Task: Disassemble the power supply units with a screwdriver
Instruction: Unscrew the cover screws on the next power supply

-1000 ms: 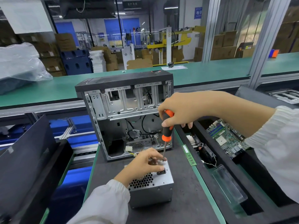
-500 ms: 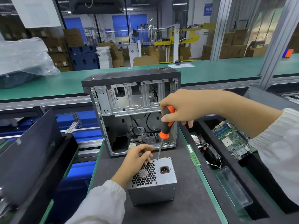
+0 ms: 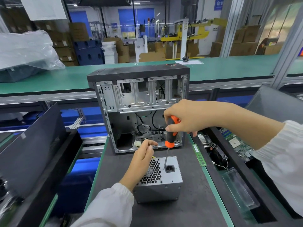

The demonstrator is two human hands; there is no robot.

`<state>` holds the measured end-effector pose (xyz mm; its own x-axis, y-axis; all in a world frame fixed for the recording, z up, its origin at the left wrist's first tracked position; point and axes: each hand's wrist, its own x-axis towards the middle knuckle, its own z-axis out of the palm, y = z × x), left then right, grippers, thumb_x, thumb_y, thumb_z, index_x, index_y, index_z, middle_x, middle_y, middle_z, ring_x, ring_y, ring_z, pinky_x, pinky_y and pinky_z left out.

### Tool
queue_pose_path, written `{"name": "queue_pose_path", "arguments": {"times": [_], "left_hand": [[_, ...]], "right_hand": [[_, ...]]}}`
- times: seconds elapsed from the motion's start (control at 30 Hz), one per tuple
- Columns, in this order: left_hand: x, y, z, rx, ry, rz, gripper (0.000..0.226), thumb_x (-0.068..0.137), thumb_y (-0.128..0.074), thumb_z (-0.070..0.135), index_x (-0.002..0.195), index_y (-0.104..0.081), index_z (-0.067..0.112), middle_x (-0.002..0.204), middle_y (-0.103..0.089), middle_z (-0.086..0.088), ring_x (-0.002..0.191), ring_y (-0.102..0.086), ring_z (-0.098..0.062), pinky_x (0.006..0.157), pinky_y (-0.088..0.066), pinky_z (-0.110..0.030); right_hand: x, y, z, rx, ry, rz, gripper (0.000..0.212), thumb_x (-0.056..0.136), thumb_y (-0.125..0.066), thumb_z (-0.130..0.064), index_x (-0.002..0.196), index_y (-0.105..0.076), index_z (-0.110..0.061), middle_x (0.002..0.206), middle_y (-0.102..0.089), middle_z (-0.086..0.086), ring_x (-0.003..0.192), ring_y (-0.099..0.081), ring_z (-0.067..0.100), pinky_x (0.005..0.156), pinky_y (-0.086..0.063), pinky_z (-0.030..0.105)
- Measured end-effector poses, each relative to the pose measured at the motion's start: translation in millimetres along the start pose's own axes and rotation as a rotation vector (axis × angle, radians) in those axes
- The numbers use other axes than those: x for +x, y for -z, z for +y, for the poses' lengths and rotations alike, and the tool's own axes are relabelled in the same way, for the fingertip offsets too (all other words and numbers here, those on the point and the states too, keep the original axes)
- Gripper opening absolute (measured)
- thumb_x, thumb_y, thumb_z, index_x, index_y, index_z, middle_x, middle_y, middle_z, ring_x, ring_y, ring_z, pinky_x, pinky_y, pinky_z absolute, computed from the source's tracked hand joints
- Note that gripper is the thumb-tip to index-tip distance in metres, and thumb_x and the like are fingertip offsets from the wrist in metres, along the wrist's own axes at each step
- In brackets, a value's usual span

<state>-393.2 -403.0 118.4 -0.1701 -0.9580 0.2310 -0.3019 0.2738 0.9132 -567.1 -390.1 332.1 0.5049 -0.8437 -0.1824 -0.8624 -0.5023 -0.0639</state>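
Left hand (image 3: 142,154) now off power supply (image 3: 161,181)

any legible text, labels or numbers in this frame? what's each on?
No text reads clearly.
Blue wall sign: white characters, blurred.
Label on the carton at far right: too small.
Sticker on the green memory stick: too small.
Power supply unit and computer case: no visible print.
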Motion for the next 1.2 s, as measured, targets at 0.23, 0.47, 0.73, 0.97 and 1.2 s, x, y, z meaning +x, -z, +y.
{"name": "queue_pose_path", "arguments": {"times": [0.23, 0.47, 0.73, 0.97, 1.2], "left_hand": [[0.0, 2.1, 0.7, 0.014, 0.002, -0.012, 0.027, 0.106, -0.03, 0.017, 0.103, -0.053, 0.031, 0.065, -0.043, 0.014, 0.064, -0.041, -0.005, 0.068, -0.041, -0.019], [-0.8, 3.7, -4.5, -0.028, 0.021, -0.046, 0.031, 0.106, -0.032, 0.022, 0.094, -0.056, 0.039, 0.066, -0.039, 0.015, 0.063, -0.037, -0.008, 0.067, -0.036, -0.029], [0.1, 4.0, -2.7, -0.029, 0.011, -0.115, 0.026, 0.105, -0.034, 0.028, 0.099, -0.058, 0.034, 0.059, -0.037, 0.017, 0.054, -0.032, -0.003, 0.054, -0.031, -0.015], [8.5, 19.8, 13.0, -0.456, 0.166, -0.192, 0.031, 0.101, -0.028, -0.003, 0.104, -0.059, 0.001, 0.064, -0.041, 0.002, 0.049, -0.029, -0.006, 0.043, -0.027, -0.015], [6.5, 22.0, 29.8, -0.309, 0.122, -0.349, 0.034, 0.101, -0.032, 0.003, 0.109, -0.065, -0.001, 0.058, -0.026, 0.009, 0.052, -0.018, -0.011, 0.047, -0.022, -0.016]], "right_hand": [[0.3, 2.4, -1.1, 0.029, 0.002, 0.001, 0.024, 0.095, -0.05, -0.041, 0.096, -0.056, -0.018, 0.065, -0.059, -0.005, 0.047, -0.066, 0.013, 0.066, -0.056, 0.034], [4.2, 0.5, -3.2, 0.015, -0.003, -0.026, 0.023, 0.096, -0.048, -0.041, 0.094, -0.054, -0.019, 0.068, -0.065, 0.001, 0.047, -0.066, 0.013, 0.059, -0.054, 0.027], [4.3, -8.9, -13.9, -0.236, 0.019, 0.12, 0.044, 0.093, -0.038, -0.059, 0.088, -0.05, -0.018, 0.07, -0.048, -0.003, 0.063, -0.047, 0.013, 0.049, -0.03, 0.028], [3.9, 4.5, -11.3, -0.109, 0.2, -0.112, 0.012, 0.094, -0.057, -0.032, 0.105, -0.055, -0.028, 0.097, -0.055, -0.009, 0.091, -0.052, 0.014, 0.081, -0.044, 0.035], [1.9, 10.3, -16.0, -0.192, 0.254, -0.151, 0.04, 0.075, -0.047, 0.013, 0.087, -0.062, -0.023, 0.099, -0.043, -0.009, 0.088, -0.047, 0.014, 0.079, -0.047, 0.039]]}}
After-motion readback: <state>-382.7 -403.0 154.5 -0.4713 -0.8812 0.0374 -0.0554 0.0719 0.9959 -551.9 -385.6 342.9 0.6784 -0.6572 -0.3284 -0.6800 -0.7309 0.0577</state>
